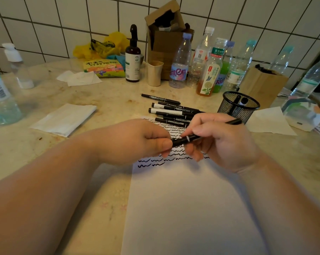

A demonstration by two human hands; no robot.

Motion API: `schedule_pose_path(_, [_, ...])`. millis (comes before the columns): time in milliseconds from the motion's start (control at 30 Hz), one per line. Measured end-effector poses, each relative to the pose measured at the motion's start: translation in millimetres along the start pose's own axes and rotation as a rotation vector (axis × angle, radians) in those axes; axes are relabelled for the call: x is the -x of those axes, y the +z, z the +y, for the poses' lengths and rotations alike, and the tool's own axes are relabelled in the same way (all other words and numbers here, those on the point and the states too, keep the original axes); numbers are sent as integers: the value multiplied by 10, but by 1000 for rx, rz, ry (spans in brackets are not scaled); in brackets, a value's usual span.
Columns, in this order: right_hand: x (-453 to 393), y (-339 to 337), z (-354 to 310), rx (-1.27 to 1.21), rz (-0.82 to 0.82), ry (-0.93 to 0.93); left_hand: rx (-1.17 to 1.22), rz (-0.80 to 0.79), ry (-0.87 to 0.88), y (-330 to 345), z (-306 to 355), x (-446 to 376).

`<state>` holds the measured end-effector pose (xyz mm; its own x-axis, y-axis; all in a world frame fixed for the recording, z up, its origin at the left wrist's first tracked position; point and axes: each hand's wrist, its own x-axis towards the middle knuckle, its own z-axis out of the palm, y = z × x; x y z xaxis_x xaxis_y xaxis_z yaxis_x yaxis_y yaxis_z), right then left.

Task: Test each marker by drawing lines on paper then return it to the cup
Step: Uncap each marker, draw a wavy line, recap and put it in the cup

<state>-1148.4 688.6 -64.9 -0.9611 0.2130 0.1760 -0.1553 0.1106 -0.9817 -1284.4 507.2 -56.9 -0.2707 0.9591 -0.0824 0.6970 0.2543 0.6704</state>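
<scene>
- The right hand [223, 140] grips a black marker [190, 138] round its barrel, fingers curled about it, the far end poking out past the knuckles toward the cup [238, 107].
- The left hand [137, 140] pinches the near end of the same marker, thumb and fingers closed on what looks like the cap. Whether the cap is going on or coming off cannot be told.
- Both hands hold the marker just above the paper [183, 208], over the rows of wavy black lines [152, 162]. That placing fits the work: the barrel is steadied by one hand so the other can work the cap straight along it.
- The paper lies flat on the table [100, 100] in front of the person, its lower part unmarked, so there is room for more test lines.
- A pile of markers [172, 112] lies at the far edge of the paper, touching or overlapping it. I judge these are yet to be tested, since they are outside the cup.
- The cup, a black mesh one, stands just right of the pile and holds at least two markers, upright.
- Around: plastic bottles [207, 63] behind the cup, a brown pump bottle [132, 57], a beige tumbler [154, 73], a cardboard box [166, 34], folded tissues [65, 119].
- The way from hand to cup is short and open; only the pile lies beside it, and a careless sweep could roll those markers.
</scene>
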Motion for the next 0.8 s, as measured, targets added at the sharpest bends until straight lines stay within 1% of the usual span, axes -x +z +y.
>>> schedule_pose_path(33, [11, -36, -26, -31, 12, -34, 61, -52, 10, -34, -9, 37])
schedule_pose_path(67, [22, -80, -56, -54, 39, -71, 121, -66, 16, -62, -20, 63])
schedule_pose_path(100, [30, -121, -93, -61, 73, -101, 161, -33, 13, -82, -29, 71])
schedule_pose_path(167, [44, -144, -178, -12, 143, -105, 127, 122, -27, -78, -34, 40])
schedule_pose_path(200, [40, -120, -245, 54, 157, -75, 67, 188, -58, -68, -24, 16])
schedule_pose_path(233, [43, -79, -327, 154, 148, -25, 5, 217, -92, -45, -4, -14])
schedule_pose_path(333, [94, 24, -549, 468, 24, 154, -123, 200, -186, 41, 1, -45])
schedule_pose_path(400, [142, 123, -604, 549, -19, 214, -161, 186, -229, 52, -32, -33])
schedule_pose_path(433, [162, 174, -588, 559, -2, 226, -170, 187, -236, 50, -46, -35])
schedule_pose_path(567, [217, 283, -260, 508, 212, 262, -216, 203, -219, 42, -54, -59])
schedule_pose_path(600, [238, 302, -158, 458, 273, 269, -223, 205, -210, 42, -54, -59])
schedule_pose_path(667, [267, 340, 15, 273, 377, 266, -240, 211, -195, 43, -57, -53])
schedule_pose_path(733, [273, 355, 116, 132, 436, 249, -264, 217, -182, 48, -76, -62])
schedule_pose_path(800, [266, 362, 159, 120, 429, 228, -281, 220, -171, 56, -101, -75])
